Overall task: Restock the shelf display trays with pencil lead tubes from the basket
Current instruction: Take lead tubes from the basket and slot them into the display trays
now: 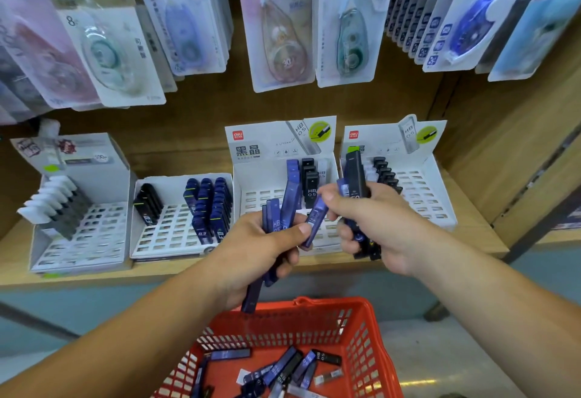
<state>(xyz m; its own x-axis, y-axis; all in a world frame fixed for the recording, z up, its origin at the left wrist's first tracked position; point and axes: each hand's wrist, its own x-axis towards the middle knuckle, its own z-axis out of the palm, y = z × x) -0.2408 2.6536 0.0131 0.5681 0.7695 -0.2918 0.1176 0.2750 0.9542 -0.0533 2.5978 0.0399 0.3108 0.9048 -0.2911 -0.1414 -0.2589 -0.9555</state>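
Note:
My left hand (pixel 261 250) grips a bundle of blue pencil lead tubes (pixel 276 209), fanned upward in front of the shelf. My right hand (pixel 377 221) holds several dark tubes (pixel 355 174) in its fist, and its thumb and forefinger pinch one blue tube (pixel 314 221) that also touches my left thumb. Both hands hover before the middle display tray (pixel 257 190), which has a few blue and black tubes at its back. The red basket (pixel 361 328) below holds several loose tubes (pixel 289 366).
Further white trays stand on the wooden shelf: the right tray (pixel 424 190) with a row of black tubes, one tray (pixel 169 231) with dark blue tubes, and a far-left tray (pixel 78 240) with white-capped ones. Correction tape packs (pixel 283 36) hang above.

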